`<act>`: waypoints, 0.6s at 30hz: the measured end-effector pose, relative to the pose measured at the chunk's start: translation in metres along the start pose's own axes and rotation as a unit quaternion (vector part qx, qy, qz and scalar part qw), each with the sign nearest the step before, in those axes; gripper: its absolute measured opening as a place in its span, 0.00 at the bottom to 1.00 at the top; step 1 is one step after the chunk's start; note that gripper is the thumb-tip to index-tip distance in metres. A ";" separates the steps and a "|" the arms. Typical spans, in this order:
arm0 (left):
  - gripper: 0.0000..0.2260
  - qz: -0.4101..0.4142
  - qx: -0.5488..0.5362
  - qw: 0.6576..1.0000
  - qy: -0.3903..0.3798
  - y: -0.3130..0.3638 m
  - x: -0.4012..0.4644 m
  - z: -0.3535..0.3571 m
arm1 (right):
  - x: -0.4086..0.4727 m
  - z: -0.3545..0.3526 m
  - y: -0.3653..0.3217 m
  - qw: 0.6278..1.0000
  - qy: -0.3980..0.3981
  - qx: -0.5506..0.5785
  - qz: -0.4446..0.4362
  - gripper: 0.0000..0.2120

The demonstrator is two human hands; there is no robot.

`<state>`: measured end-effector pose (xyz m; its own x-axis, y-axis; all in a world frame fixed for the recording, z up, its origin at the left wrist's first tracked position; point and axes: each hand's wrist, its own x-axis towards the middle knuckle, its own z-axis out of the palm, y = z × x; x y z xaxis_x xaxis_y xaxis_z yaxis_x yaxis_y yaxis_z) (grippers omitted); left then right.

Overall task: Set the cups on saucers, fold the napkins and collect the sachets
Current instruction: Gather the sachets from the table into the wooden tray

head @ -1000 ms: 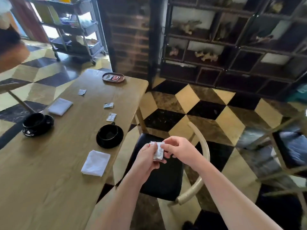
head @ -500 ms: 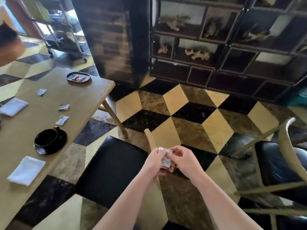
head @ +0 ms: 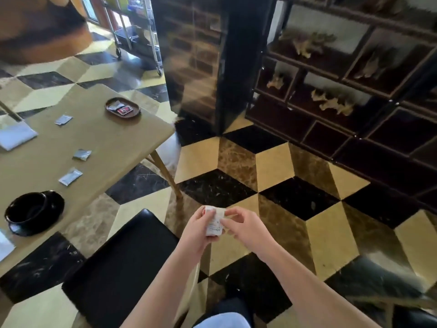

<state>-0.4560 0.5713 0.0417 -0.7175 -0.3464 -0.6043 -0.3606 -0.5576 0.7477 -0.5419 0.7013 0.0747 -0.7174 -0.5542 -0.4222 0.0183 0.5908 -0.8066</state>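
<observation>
Two hands meet above the chequered floor, beside a black-seated chair [head: 123,263]. Left hand [head: 197,229] and right hand [head: 246,229] both pinch one white printed sachet [head: 214,223], which stands upright between them; left fingers [head: 205,213] curl over its top left edge, and right fingers [head: 228,223] close on its right edge, so both sets are narrow and holding it. To the left, on the wooden surface [head: 113,140], a black cup [head: 26,208] sits on a black saucer [head: 55,205] near the front edge. Beyond the cup lie three loose sachets: a near sachet [head: 70,176], a middle sachet [head: 81,154] and a far sachet [head: 63,119]. A folded white napkin [head: 16,136] lies at the left margin. Farthest, near the corner, an oval brown tray [head: 111,112] holds further small packets.
</observation>
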 end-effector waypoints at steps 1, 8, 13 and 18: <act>0.08 0.005 -0.002 1.000 0.006 0.011 0.015 0.006 | 0.019 -0.008 -0.007 1.000 -0.012 -0.005 -0.005 0.05; 0.08 0.027 -0.031 0.995 0.090 0.079 0.078 0.019 | 0.135 -0.039 -0.062 0.995 -0.083 -0.041 -0.048 0.07; 0.12 0.058 -0.124 0.969 0.205 0.113 0.107 -0.022 | 0.223 0.006 -0.114 0.963 -0.238 -0.095 -0.087 0.07; 0.10 0.048 -0.207 0.925 0.316 0.141 0.142 -0.056 | 0.304 0.054 -0.160 0.915 -0.366 -0.133 -0.103 0.11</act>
<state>-0.5750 0.4009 0.0462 -0.1962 -0.7074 -0.6790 0.0403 -0.6977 0.7153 -0.7254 0.4062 0.0534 -0.0263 -0.8565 -0.5154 -0.3049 0.4979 -0.8119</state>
